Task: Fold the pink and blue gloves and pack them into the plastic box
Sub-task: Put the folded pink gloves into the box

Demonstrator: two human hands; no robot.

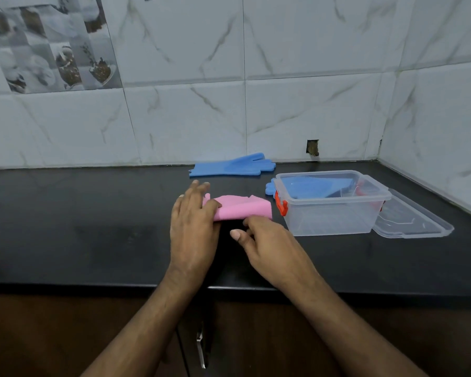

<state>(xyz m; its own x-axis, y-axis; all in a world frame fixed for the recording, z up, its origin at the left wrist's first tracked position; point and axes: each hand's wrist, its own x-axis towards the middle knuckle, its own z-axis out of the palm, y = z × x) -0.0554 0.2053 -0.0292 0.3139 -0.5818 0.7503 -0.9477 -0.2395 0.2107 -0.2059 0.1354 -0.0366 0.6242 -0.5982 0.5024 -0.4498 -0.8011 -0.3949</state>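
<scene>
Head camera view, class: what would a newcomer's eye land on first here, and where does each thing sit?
First, the pink glove, folded at the middle of the black counter, with the left hand resting on its left end and the right hand pinching its near edge. To the right stands the clear plastic box with its lid off beside it. A blue glove lies flat by the wall.

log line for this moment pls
step: folding pink glove | left hand: presses it flat | right hand: pinches near edge | plastic box: open, lid off | blue glove: unfolded by wall
</scene>
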